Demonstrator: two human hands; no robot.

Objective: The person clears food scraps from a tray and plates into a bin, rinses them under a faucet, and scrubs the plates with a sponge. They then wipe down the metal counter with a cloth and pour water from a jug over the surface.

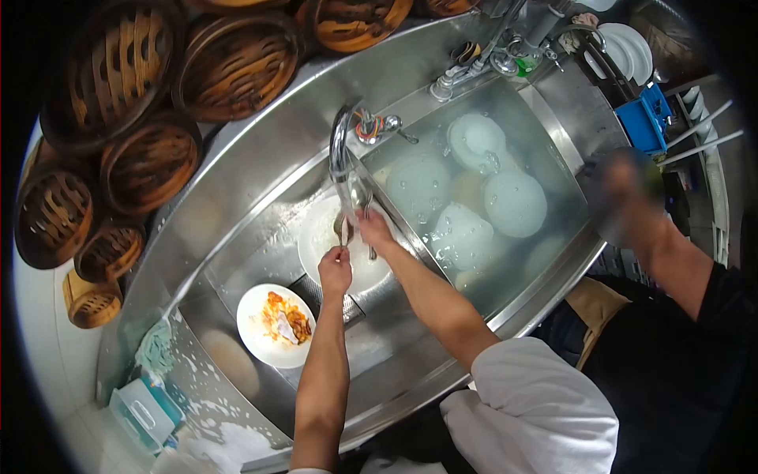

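Observation:
My left hand (pixel 335 272) is closed on the handle of a metal spoon (pixel 340 227), its bowl pointing up toward the faucet. My right hand (pixel 373 230), just beside it, grips a piece of metal cutlery (pixel 372 253) whose handle end sticks out below the fingers; its other end is partly hidden. Water runs from the curved faucet (pixel 340 154) onto the hands and cutlery. Beneath them a large white plate (pixel 314 245) lies in the sink basin. To the left of my forearm sits a white plate with orange-red food scraps (pixel 251 328).
Several white dishes (pixel 515 204) lie under cloudy water in the right basin. Bamboo steamers (pixel 237 67) line the back ledge. A green cloth (pixel 155 347) and a plastic container (pixel 142 415) are at lower left. Another person's arm (pixel 671 257) is close on the right, near a blue basket (pixel 643 122).

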